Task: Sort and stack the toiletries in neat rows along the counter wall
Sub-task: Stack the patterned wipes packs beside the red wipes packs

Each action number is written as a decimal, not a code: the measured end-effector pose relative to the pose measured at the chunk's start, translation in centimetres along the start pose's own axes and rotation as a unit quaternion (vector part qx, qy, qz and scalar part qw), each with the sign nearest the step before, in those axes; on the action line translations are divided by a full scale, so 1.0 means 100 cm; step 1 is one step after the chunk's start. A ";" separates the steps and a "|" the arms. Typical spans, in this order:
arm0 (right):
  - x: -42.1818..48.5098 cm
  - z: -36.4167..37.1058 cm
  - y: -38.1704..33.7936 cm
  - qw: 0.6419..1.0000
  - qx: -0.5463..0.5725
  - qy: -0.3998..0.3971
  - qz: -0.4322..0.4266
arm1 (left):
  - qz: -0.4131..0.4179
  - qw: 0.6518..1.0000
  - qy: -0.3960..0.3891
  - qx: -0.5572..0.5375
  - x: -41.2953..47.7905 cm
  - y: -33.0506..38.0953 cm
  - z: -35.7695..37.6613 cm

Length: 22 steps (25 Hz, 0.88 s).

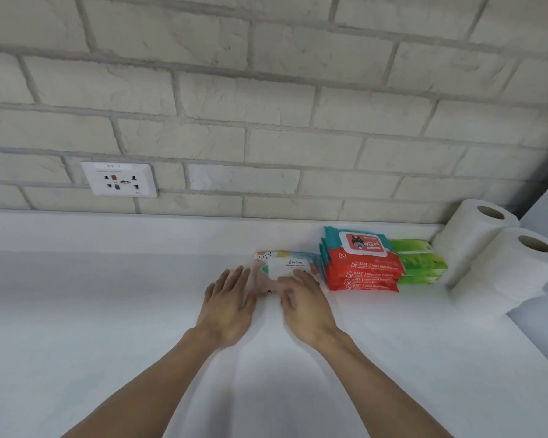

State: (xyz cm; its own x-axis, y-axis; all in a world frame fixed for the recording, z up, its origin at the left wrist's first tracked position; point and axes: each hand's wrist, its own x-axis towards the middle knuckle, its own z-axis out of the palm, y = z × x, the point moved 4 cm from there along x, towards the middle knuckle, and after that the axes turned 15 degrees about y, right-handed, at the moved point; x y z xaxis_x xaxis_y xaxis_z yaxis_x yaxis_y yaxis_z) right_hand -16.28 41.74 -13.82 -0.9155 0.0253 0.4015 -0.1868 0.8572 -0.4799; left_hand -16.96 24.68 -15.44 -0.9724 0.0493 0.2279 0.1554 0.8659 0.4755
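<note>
A pastel patterned wet-wipes pack (282, 263) lies flat on the white counter (108, 311) near the wall. My left hand (230, 303) rests with straight fingers against its left edge. My right hand (304, 298) lies on the pack's front right, fingers spread and touching its top. Right of it stands a stack of three red and teal baby wipes packs (361, 263). Behind those to the right is a stack of green wipes packs (419, 260). Two white paper rolls (500, 257) stand at the far right.
A brick-pattern wall (266, 105) runs along the back of the counter, with a white power socket (120, 179) at the left. The counter's right edge falls away at about (519, 327). Bare counter stretches to the left of the packs.
</note>
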 end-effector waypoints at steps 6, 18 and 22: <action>-0.034 -0.001 -0.066 0.994 0.106 -0.016 0.006 | -0.002 0.994 0.084 -0.064 -0.040 -0.018 -0.046; -0.107 0.044 -0.235 0.966 0.217 -0.123 0.062 | -0.082 0.980 0.180 -0.024 -0.123 -0.164 -0.186; -0.120 0.076 -0.299 0.952 0.240 -0.185 0.033 | -0.146 0.973 0.175 0.023 -0.149 -0.231 -0.231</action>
State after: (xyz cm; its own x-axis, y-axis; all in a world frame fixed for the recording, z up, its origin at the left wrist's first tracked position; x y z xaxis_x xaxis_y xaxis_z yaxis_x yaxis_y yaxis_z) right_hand -2.38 11.91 -10.19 -0.9773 -0.1877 0.0986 -0.1845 0.5235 -0.8318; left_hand -2.04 -7.52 -10.16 -0.8538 -0.3685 0.3676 -0.1353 0.8390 0.5270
